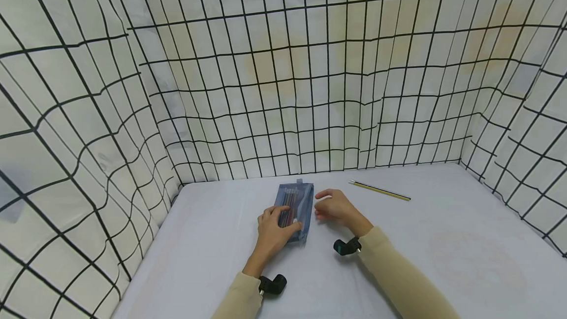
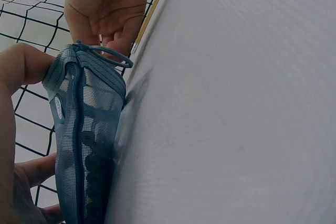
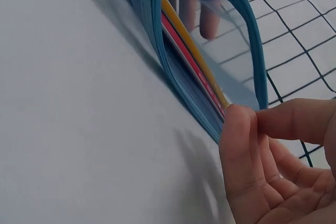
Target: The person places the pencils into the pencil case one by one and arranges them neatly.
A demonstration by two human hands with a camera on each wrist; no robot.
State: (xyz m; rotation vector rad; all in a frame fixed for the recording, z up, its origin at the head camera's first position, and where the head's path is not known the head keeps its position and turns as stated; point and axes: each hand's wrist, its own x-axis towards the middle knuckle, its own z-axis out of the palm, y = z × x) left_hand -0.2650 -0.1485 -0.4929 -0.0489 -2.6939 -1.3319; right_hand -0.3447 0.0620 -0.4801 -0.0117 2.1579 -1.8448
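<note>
A blue translucent pencil case (image 1: 305, 193) lies on the white table. Several pencils (image 1: 290, 201) show through its top. My left hand (image 1: 271, 230) grips the case from the near side, thumb and fingers on opposite sides. In the right wrist view, the zipped side gapes, with a yellow pencil (image 3: 194, 40) and a pink pencil (image 3: 181, 44) inside. At the case's right edge is my right hand (image 1: 334, 206), its fingers bent. Its thumb and index fingertips (image 3: 239, 116) are close together by the opening; what lies between them, if anything, cannot be made out.
Farther right, near the back of the table (image 1: 443, 240), lie a yellow and a black pencil (image 1: 381, 190) side by side. White walls with black grid lines (image 1: 283, 82) rise behind and at the sides. A teal loop (image 2: 113, 56) hangs off the end of the case.
</note>
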